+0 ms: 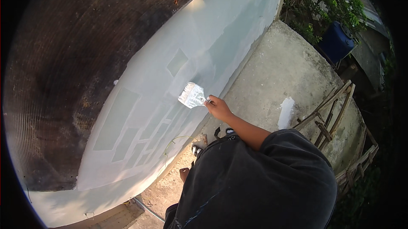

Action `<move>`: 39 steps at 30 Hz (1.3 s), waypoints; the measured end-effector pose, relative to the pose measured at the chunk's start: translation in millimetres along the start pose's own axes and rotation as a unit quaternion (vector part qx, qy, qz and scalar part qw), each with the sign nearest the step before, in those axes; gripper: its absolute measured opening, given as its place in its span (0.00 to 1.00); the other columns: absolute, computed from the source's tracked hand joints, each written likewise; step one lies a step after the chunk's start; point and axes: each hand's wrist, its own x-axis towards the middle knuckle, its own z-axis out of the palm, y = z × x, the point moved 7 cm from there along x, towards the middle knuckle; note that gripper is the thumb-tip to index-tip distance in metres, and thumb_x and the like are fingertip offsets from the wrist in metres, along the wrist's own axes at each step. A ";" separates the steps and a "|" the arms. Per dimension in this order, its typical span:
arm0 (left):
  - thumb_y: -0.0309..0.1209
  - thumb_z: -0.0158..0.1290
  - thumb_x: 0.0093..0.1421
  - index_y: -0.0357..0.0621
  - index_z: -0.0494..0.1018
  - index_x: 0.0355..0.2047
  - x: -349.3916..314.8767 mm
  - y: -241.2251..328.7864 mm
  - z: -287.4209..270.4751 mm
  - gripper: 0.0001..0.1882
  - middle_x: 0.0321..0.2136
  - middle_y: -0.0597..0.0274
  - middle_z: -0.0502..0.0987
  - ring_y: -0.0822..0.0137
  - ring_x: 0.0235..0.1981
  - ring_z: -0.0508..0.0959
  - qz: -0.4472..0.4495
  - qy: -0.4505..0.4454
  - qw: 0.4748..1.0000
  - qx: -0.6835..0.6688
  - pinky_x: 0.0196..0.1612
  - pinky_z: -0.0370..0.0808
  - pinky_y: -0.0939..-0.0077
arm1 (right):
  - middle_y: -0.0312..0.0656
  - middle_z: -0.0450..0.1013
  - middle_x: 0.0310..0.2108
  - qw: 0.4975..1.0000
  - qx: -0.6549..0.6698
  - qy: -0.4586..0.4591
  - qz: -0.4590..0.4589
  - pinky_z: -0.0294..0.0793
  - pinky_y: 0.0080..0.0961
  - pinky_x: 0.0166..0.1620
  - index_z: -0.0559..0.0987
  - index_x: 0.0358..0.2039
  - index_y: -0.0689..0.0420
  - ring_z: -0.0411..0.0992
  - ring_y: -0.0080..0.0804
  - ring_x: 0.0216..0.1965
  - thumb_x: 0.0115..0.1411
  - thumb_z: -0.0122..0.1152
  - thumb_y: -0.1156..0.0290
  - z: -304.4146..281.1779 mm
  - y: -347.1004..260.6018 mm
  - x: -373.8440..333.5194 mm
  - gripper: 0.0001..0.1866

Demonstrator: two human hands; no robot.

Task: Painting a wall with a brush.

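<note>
My right hand [218,108] is closed around the handle of a wide flat paintbrush [192,95]. White paint coats the brush's bristles and much of its body, and it is held up in front of a wall [193,55]. Fresh-looking white covers parts of that wall, while pale grey-green rectangles and patches show between. Whether the bristles touch the wall, I cannot tell. Low beside my dark shirt, a small part of my left hand [184,174] shows; the shirt hides the rest, and its fingers are not clear.
A dark ribbed surface [85,50] fills the upper left along the wall's edge. On the right, a concrete ledge [272,67] bears a white paint patch [286,112] and a wooden frame [327,118]. Beyond are a blue tank [336,42] and trees. A thin yellowish cord [173,140] hangs by the wall.
</note>
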 end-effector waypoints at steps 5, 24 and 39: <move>0.37 0.51 0.51 0.40 0.70 0.34 -9.5 3.8 7.2 0.14 0.35 0.45 0.76 0.47 0.39 0.76 -0.011 0.000 1.000 0.000 0.42 0.71 0.60 | 0.42 0.69 0.19 0.994 0.096 -0.021 -0.039 0.64 0.26 0.27 0.66 0.29 0.61 0.67 0.25 0.21 0.59 0.54 0.65 3.6 -55.4 -8.5 0.12; 0.37 0.51 0.51 0.39 0.69 0.35 23.7 -41.8 18.9 0.15 0.35 0.44 0.76 0.48 0.38 0.76 0.001 -0.076 0.989 -0.125 0.41 0.72 0.61 | 0.48 0.70 0.22 0.997 0.024 -0.013 -0.068 0.65 0.32 0.28 0.68 0.31 0.61 0.70 0.41 0.23 0.59 0.54 0.64 25.2 -59.9 -9.7 0.12; 0.37 0.51 0.52 0.41 0.70 0.34 -23.5 22.9 -12.1 0.14 0.37 0.45 0.75 0.48 0.41 0.76 -0.036 -0.042 0.998 0.018 0.43 0.72 0.60 | 0.40 0.66 0.18 0.997 -0.045 0.027 -0.050 0.63 0.25 0.26 0.66 0.30 0.62 0.61 0.21 0.20 0.60 0.54 0.67 19.4 -19.7 -9.6 0.12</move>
